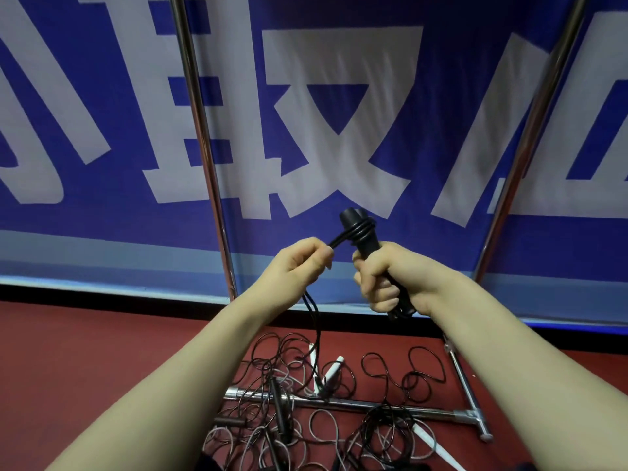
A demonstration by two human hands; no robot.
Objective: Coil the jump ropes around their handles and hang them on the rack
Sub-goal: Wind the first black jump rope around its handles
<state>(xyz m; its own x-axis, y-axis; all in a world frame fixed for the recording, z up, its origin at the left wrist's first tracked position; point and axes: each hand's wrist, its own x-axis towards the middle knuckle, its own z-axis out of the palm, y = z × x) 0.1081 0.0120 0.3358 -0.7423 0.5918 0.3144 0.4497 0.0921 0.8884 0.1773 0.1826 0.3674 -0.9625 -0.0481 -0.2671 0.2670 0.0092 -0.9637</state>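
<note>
The right hand (384, 280) is closed in a fist around the lower part of the black handles (361, 234), which stand nearly upright at the centre of the frame; they look like a pair held side by side. A few turns of black rope (318, 334) already sit around their upper end. Just left of them, the left hand (299, 263) pinches the doubled rope between thumb and curled fingers, drawing it taut toward the wraps. From under that hand the rope drops to the lower centre of the frame and runs into the pile of loose ropes (390, 426) on the red floor (102, 351).

That trailing end is the likely trouble. It lies among other black and pale ropes and a white handle (334, 367), and it crosses the rack (198, 137) at its chrome base bar, so further winding could snag it or drag a neighbouring rope up with it. The wraps sit high, close to the handle tips; if the left hand's tension slackens, they could slip off the top and unwind. A loose final turn would probably let the bundle fall open once hung. A blue banner (339, 113) fills the upper frame behind the rack's uprights.
</note>
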